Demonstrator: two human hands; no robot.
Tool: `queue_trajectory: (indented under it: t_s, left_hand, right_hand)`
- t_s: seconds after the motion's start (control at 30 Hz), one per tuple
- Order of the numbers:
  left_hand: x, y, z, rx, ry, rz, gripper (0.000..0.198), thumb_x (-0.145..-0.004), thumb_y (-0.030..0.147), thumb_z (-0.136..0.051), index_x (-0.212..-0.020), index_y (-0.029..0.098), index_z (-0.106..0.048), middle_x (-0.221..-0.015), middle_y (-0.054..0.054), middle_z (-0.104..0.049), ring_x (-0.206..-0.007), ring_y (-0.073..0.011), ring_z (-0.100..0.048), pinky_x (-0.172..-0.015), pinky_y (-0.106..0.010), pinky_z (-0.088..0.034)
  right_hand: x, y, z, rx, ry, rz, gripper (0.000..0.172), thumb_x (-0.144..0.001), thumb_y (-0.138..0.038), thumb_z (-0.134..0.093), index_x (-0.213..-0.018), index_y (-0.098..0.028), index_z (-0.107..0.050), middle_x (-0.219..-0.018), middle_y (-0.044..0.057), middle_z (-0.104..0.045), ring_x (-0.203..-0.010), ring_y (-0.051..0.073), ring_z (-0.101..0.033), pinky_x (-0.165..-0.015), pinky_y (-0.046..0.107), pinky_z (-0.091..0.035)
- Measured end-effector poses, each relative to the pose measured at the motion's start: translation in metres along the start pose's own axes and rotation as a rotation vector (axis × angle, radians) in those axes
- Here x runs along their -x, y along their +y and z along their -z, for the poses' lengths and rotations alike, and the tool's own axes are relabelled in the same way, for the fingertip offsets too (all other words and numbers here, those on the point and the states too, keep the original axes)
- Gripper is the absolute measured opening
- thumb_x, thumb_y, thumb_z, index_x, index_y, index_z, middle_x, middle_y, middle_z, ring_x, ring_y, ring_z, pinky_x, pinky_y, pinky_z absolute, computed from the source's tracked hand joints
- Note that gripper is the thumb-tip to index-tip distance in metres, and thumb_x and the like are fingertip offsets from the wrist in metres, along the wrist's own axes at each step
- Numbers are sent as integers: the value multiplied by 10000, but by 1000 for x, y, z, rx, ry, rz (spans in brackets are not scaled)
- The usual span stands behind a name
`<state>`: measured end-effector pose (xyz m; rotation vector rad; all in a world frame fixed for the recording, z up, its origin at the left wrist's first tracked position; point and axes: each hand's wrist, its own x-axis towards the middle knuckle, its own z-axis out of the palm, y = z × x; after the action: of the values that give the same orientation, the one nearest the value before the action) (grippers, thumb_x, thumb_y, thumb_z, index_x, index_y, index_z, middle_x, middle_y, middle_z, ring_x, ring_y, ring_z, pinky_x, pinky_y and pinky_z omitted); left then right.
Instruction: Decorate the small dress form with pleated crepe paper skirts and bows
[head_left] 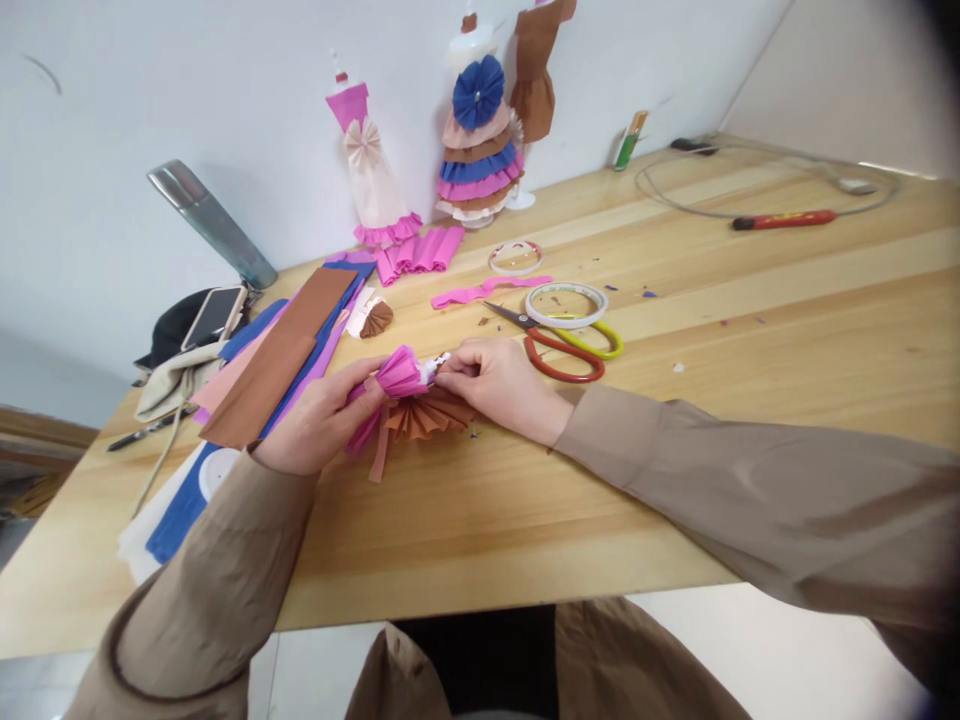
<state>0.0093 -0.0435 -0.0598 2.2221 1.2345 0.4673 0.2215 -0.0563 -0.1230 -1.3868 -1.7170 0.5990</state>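
My left hand [326,410] is closed around a small dress form wrapped in pink crepe paper [399,372], held on its side above the table. The fingers of my right hand [495,385] pinch at the white top end of the form [430,368]; whatever lies between the fingertips is too small to make out. Below the form, a pleated brown paper fan [427,415] spreads out, partly covered by my hands. Just beyond my right hand lie scissors [562,350] with one red and one yellow handle, overlapped by a roll of white tape [566,304].
Stacked crepe paper strips [289,355] lie left of my hands. At the wall stand dressed forms, one in pink and cream [371,180], another with layered ruffles [480,165]. A red-handled tool [784,220] with a cable is at the right. A phone [215,318] rests far left.
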Motion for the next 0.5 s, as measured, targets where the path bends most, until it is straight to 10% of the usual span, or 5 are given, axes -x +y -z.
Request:
queue_trajectory:
  t_s: [0.5]
  left_hand:
    - [-3,-1,-2,-185,-104,-127,419,-870,318,-523,-1245,162,-627,-1054,-71,-732,-970,-239,-670,-883,-347,-516]
  right_hand:
    - [0,-2,-1,220,-99,34,123,-809,-206,-685,-731,-173,-775,-796,54,-755,-721,163,-649,-662,271,-397]
